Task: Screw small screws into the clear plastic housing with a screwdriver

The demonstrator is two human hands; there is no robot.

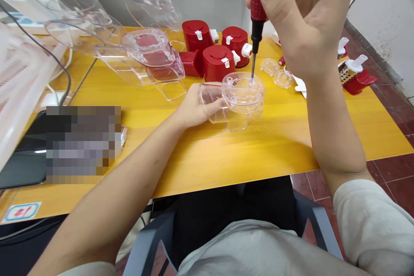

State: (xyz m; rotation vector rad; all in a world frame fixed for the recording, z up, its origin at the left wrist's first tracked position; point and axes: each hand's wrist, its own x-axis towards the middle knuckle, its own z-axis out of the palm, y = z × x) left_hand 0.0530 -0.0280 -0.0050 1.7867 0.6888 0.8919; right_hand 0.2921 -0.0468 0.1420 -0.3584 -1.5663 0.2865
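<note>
My left hand [200,105] grips a clear plastic housing [242,90] with a round rim, holding it over the yellow table. Its thumb lies across the housing's side, and some fingers are hidden behind the plastic. Raised above it, my right hand [300,17] is closed around the red handle of a screwdriver [258,17]. The screwdriver points almost straight down, its metal shaft reaching inside the housing's rim. Whether the tip sits on a screw is too small to tell.
Several red bases [220,62] with white fittings stand behind the housing. More clear housings [147,51] are piled at the back left. Small clear rings [283,78] and metal grater drums [347,71] lie to the right. A dark screen [24,155] rests at the left.
</note>
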